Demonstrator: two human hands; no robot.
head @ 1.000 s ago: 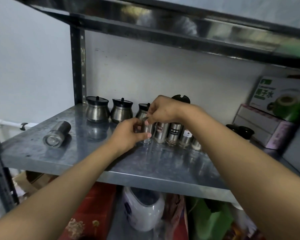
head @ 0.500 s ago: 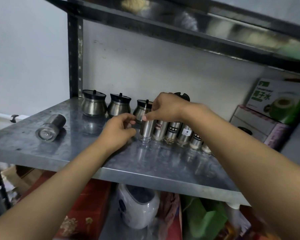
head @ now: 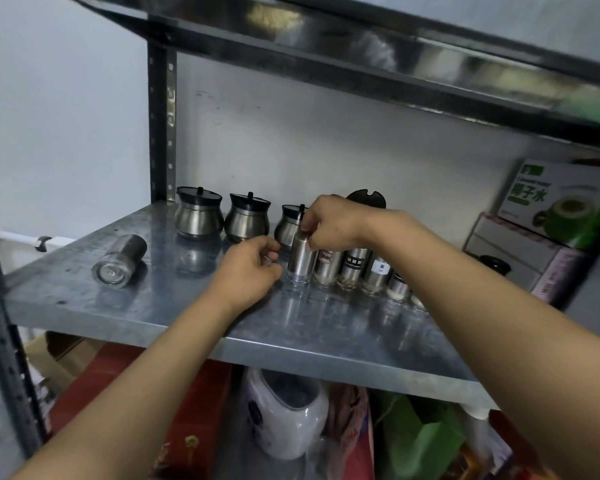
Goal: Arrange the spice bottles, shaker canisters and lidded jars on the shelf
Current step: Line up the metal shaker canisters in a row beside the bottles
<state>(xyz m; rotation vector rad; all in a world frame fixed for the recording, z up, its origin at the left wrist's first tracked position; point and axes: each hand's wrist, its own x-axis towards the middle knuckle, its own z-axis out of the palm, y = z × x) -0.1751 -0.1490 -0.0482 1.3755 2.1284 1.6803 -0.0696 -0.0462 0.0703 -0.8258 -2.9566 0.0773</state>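
Observation:
On the metal shelf (head: 153,306) a row of steel spice bottles (head: 354,268) with labels runs to the right. My right hand (head: 333,223) grips the top of the leftmost spice bottle (head: 300,263), which stands upright at the row's left end. My left hand (head: 253,265) hovers just left of that bottle, fingers curled, touching nothing I can make out. Behind stand three round lidded jars (head: 198,216) with black lids; the third is partly hidden by my right hand. A steel shaker canister (head: 118,261) lies on its side at the left.
A black round lid (head: 366,199) leans at the back wall. Cardboard boxes (head: 548,216) and a dark jar (head: 494,266) fill the shelf's right end. A shelf upright (head: 161,133) stands at the back left, another shelf overhead. Bags and a white appliance (head: 284,417) sit below.
My left hand has come off the leftmost bottle and drawn back slightly to the left. My right hand has stayed on the bottle's top. The camera has moved closer.

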